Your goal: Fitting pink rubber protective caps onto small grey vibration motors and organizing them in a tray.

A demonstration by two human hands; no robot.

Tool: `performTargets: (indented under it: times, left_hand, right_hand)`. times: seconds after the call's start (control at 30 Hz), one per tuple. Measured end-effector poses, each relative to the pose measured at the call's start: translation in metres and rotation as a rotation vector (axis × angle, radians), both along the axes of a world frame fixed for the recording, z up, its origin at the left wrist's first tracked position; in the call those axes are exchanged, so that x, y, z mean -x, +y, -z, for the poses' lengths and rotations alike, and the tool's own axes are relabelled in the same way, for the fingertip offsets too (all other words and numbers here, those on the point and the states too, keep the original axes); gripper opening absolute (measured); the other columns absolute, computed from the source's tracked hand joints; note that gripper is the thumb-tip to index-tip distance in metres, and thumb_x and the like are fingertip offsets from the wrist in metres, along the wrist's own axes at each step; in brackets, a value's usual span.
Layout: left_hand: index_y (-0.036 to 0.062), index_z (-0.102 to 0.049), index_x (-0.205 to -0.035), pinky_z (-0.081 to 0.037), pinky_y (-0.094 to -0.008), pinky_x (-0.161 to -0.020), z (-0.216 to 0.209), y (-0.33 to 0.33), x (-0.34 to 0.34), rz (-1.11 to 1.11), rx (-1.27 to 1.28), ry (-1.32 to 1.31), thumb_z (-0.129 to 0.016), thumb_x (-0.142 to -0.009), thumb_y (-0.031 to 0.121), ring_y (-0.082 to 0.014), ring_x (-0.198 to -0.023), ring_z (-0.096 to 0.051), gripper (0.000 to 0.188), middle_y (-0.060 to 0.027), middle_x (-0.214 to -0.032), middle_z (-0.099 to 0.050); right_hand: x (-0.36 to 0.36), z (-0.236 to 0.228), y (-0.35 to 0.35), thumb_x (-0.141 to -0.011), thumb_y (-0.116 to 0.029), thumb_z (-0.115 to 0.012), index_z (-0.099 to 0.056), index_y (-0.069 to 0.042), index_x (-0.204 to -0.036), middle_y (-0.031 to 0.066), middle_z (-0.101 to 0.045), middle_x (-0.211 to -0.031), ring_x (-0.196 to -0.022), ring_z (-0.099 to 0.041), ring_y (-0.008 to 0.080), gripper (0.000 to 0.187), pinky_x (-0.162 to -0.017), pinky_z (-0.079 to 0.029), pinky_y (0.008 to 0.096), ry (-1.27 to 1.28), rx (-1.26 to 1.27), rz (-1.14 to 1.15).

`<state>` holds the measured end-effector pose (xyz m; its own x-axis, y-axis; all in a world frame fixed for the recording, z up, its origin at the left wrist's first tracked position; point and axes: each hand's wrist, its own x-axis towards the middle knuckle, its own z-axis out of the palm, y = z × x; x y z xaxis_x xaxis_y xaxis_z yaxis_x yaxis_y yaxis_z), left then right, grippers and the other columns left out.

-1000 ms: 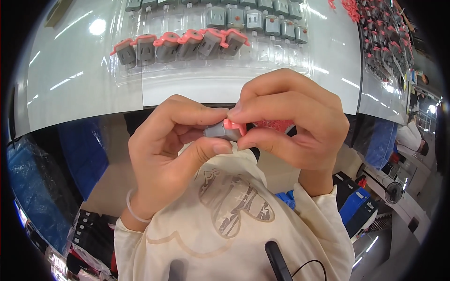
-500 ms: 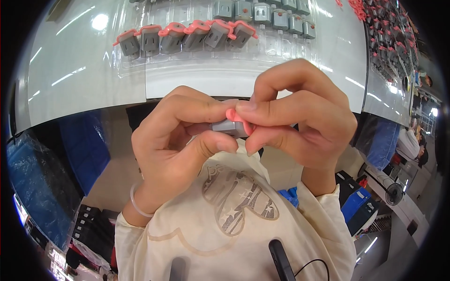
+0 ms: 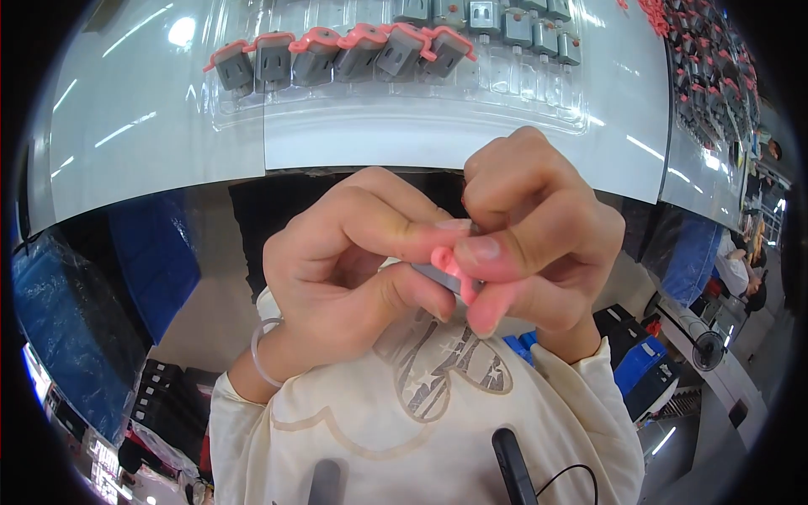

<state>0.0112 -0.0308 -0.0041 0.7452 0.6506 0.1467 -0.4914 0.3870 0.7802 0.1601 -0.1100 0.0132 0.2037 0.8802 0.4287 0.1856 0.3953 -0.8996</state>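
Observation:
Between my two hands is a small grey metal motor point(image 3: 438, 277) with a pink soft-looking cap point(image 3: 446, 258) at its right end. My left hand point(image 3: 337, 261) is closed around the motor, thumb and index finger covering most of it. On the pink cap, the thumb and index finger of my right hand point(image 3: 551, 244) are pinched, hiding part of it. Both hands are held in front of my chest, off the near edge of the table. How far the cap sits over the motor's end is hidden by my fingers.
Ahead on the white table point(image 3: 151, 101) lies a clear plastic tray point(image 3: 539, 118). It holds a row of pink-capped motors point(image 3: 316, 63) and several uncapped motors point(image 3: 517, 29). More pink-and-grey pieces point(image 3: 707, 93) crowd the far right. A small fan point(image 3: 708, 346) stands at right.
Both hands have come lower, nearer my body, and slightly right with the motor. My left fingers now cover more of it. The right hand still pinches the pink cap.

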Motion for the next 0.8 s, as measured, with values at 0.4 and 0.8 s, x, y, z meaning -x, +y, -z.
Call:
performTargets:
  times: [0.4, 0.8]
  left_hand:
    - [-0.0048, -0.038, -0.122, -0.046, -0.0258, -0.078, -0.023, 0.014, 0.002, 0.082, -0.060, 0.398, -0.078, -0.073, 0.021, -0.0173, -0.088, -0.059, 0.068, -0.0115, -0.093, -0.058]
    - [0.0028, -0.061, -0.099, -0.046, -0.0325, -0.072, -0.058, 0.081, -0.053, -0.181, -1.117, 0.767, -0.056, -0.086, 0.012, -0.0257, -0.088, -0.057, 0.016, -0.0133, -0.094, -0.060]
  right_hand:
    - [0.000, -0.007, -0.001, -0.071, -0.014, -0.076, -0.063, 0.000, -0.095, 0.0141, -0.057, -0.087, -0.074, -0.055, 0.0154, 0.031, -0.062, -0.045, 0.0258, -0.172, 0.070, 0.138]
    - [-0.052, -0.014, 0.028, -0.074, 0.006, -0.063, -0.061, 0.005, -0.090, 0.0071, -0.063, -0.091, -0.076, -0.057, 0.0114, 0.016, -0.072, -0.045, 0.0228, -0.395, 0.416, 0.373]
